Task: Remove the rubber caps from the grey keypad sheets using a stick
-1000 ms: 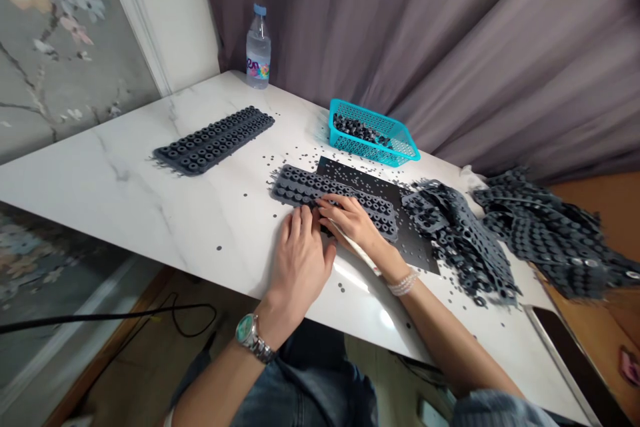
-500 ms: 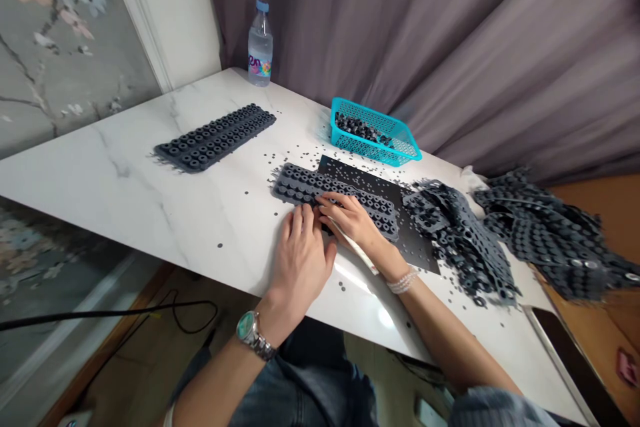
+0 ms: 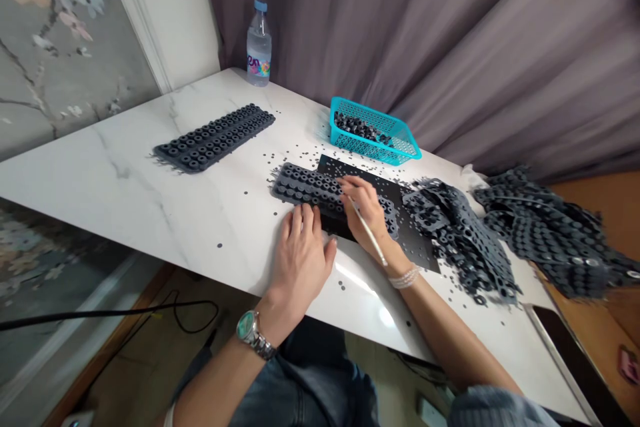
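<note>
A dark grey rubber sheet with rows of raised rings lies partly on a thin black mat. My right hand is closed on a slim white stick, which slants back toward my wrist. Its fingers are over the right half of the sheet, and they hide the stick's far tip. My left hand lies flat at the sheet's near edge, fingers stretched out and thumb apart. Whether its fingertips press on the sheet I cannot tell.
Another ringed sheet lies at the left. Behind the mat stands a turquoise basket of small black pieces. Tiny dark discs are scattered about. A water bottle stands at the back. Ringed sheets are heaped at right, beside a dark flat device.
My right hand has moved right and slightly away from me along the sheet, carrying the white stick away from my left fingertips. My left hand has stayed in place.
</note>
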`<state>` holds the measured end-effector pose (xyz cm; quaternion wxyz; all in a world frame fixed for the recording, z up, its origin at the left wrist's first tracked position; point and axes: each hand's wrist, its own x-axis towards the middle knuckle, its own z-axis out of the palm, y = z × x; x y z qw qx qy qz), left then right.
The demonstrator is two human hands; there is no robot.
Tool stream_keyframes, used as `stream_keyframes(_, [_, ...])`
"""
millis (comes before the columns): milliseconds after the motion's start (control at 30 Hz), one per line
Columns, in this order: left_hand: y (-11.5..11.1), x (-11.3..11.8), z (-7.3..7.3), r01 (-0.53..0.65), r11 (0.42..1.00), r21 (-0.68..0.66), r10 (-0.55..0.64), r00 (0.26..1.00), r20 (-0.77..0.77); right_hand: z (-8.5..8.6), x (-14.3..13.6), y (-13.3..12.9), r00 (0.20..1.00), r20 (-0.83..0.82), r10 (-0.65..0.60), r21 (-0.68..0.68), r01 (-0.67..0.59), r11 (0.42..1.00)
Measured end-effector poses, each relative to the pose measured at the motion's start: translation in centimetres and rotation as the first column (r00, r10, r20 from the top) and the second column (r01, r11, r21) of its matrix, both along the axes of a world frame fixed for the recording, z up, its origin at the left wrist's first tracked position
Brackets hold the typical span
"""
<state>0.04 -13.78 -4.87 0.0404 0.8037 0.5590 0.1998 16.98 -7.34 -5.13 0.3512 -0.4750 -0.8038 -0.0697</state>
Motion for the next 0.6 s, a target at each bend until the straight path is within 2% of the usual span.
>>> stream_keyframes(100, [0.0, 0.0, 0.1, 0.001, 1.0, 0.003, -0.001, 1.0, -0.018, 0.1, 1.5, 0.7, 0.982, -0.004, -0.188, -0.003, 0.187, 0.982])
stream_keyframes(200, [0.0, -0.1, 0.0, 0.007, 1.0, 0.018, -0.007, 0.999, -0.032, 0.4, 2.1, 0.8, 0.977, 0.025, -0.211, -0.006, 0.211, 0.977])
stream_keyframes(267, [-0.1, -0.1, -0.1, 0.007, 0.999, 0.032, -0.006, 1.0, -0.031, 0.8, 1.6, 0.5, 0.991, 0.02, -0.13, -0.012, 0.13, 0.991])
stream_keyframes(333, [-0.1, 0.0, -0.2, 0.003, 0.999, 0.043, -0.002, 1.0, -0.031, 1.2, 0.5, -0.1, 0.998, 0.051, 0.021, -0.052, -0.019, 0.998])
stream_keyframes(433, [-0.1, -0.1, -0.2, -0.01, 0.999, 0.046, 0.012, 0.999, -0.046, 1.6, -1.1, -0.9, 0.971, 0.135, 0.199, -0.131, -0.181, 0.975])
stream_keyframes(600, [0.3, -0.9, -0.2, -0.055, 0.998, 0.036, 0.057, 0.997, -0.055, 1.7, -2.0, -0.3, 0.963, 0.15, 0.223, -0.126, -0.205, 0.971])
